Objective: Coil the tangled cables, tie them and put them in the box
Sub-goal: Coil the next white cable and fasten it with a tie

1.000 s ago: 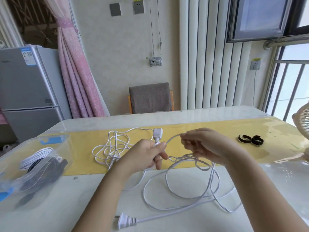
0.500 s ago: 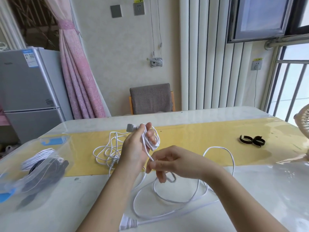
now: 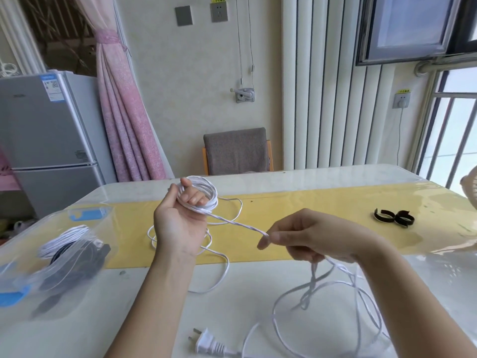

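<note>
Here, a white cable is held wound in several turns round the raised fingers of the left hand, above the far half of the table. From that coil a single strand is drawn taut across to the right hand, where it is pinched between thumb and forefinger; the other fingers are curled loosely beneath. Below the right hand the rest of the cable is left in slack loops near the front right corner, and its two-pin plug is laid at the front edge. More loose white loops are seen on the yellow mat, partly hidden behind the left wrist; whether they belong to the same cable cannot be told. Two black ties are set on the mat toward the right edge. At the left edge a clear box is placed, in which coiled white and black cables are seen.
</note>
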Available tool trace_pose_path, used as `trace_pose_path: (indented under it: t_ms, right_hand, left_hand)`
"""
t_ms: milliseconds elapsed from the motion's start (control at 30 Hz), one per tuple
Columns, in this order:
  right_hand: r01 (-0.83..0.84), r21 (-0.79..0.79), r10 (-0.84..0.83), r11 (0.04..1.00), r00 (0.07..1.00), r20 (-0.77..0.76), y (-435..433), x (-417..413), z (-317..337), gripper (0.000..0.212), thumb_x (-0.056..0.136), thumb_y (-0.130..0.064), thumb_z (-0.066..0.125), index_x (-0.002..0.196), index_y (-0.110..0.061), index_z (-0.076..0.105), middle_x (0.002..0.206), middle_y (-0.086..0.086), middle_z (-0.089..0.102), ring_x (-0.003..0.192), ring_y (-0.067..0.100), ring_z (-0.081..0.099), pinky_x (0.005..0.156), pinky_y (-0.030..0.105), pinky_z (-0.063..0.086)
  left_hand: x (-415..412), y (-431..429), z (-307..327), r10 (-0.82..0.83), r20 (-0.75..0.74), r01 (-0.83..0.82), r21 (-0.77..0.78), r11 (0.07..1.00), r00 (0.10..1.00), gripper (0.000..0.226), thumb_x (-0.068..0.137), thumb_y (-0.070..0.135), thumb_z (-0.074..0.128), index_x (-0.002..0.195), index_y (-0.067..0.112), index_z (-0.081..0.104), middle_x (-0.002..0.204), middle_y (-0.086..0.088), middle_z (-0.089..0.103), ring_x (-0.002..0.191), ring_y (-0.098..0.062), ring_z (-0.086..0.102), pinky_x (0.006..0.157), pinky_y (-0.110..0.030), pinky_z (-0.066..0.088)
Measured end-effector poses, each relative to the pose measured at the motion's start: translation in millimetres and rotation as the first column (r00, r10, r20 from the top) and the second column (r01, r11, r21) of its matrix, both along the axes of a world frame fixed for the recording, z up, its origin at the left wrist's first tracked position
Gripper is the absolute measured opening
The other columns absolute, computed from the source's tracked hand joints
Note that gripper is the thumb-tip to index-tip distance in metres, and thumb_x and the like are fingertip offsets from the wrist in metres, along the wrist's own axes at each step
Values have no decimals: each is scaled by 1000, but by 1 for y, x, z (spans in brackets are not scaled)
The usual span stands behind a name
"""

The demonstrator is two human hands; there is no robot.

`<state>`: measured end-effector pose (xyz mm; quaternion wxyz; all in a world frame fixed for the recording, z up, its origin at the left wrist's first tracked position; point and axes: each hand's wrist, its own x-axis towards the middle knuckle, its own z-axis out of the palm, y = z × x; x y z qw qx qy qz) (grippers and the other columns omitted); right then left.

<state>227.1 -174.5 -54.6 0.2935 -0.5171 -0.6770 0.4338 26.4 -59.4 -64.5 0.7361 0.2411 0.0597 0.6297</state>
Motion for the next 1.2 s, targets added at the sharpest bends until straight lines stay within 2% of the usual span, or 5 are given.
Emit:
trace_pose_path:
  t_ms: [233,333,667,800,1200]
  right_hand:
    - [172,-41,-176,984,932,-317,6,13,1,37,93,-29,49,60,-11,48,57,4,41,47,15,32,54,24,47]
    - [275,-120,-300,954,856,-420,13,10,-5,41,98,-28,47,59,-15,40,56,1,36,45,13,27,44,20,40]
    - [93,-252,-262,963,536,-802,19,11,-9,24,82,-22,54,90,-1,63,63,5,57,43,10,52,47,22,52]
    - [12,-88,-67,996,747,-661,17,3,-13,32,88,-24,50,112,-5,58,68,8,57,50,17,55,55,26,51]
    - [170,301,-166,938,985,-37,15,-35,-19,9,93,-16,59,91,-8,58,65,2,64,55,20,65,54,31,54]
  left_hand:
    - [-6,2,-2,-25,134,33,-57,998,991,31,95,18,37,74,11,59,53,6,37,44,-7,37,46,-15,36]
    - [-10,6,-8,-438,171,422,123,898,883,30,93,16,39,76,5,61,49,1,38,43,-8,34,42,-22,35]
    - [13,-26,-5,93,-837,376,339,862,539,35,87,31,52,62,10,64,39,-3,40,35,-12,31,40,-22,23]
    - [29,-31,-13,129,-914,415,297,860,385,36,97,33,40,82,10,64,57,-3,59,52,-16,45,50,-23,34]
    - [46,-34,-28,86,-845,141,187,972,528,46,93,48,45,85,5,61,72,-13,60,67,-24,55,65,-33,39]
